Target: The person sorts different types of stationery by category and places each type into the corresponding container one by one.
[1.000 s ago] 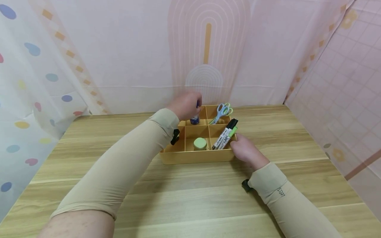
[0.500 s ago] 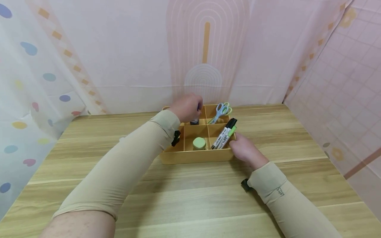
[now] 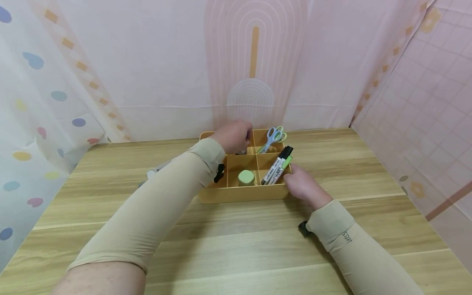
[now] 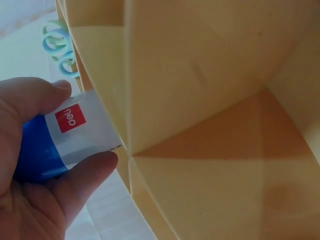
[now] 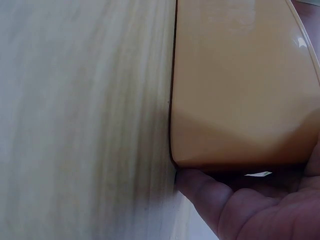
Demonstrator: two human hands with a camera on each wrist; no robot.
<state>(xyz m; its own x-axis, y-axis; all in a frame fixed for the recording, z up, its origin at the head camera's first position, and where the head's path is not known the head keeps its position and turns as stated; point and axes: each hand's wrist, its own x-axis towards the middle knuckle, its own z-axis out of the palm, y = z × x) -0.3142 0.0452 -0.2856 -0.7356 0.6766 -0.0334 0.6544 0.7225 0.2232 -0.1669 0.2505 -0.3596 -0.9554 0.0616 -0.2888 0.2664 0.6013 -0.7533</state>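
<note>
In the head view a yellow desk organizer (image 3: 243,196) stands on the table. My left hand (image 3: 233,137) reaches over its back row, left of the scissors compartment. In the left wrist view, the left thumb and fingers pinch a blue and white glue stick (image 4: 82,127) with a red deli label; its lower end is hidden behind the organizer's wall. My right hand (image 3: 302,182) grips the organizer's right side near the front corner. Blue and green scissors (image 3: 273,137) stand in the back right compartment. Markers (image 3: 276,168) lean in the front right one, beside a round light-green item (image 3: 246,177).
A partly hidden greyish item (image 3: 153,172) lies on the wooden table (image 3: 236,246) behind the left forearm. A patterned cloth backdrop (image 3: 166,73) rises directly behind the table's far edge.
The left hand has lowered slightly with the glue stick, which now sinks deeper into the back compartment. The right hand stays on the organizer. More of the greyish item shows past the left forearm.
</note>
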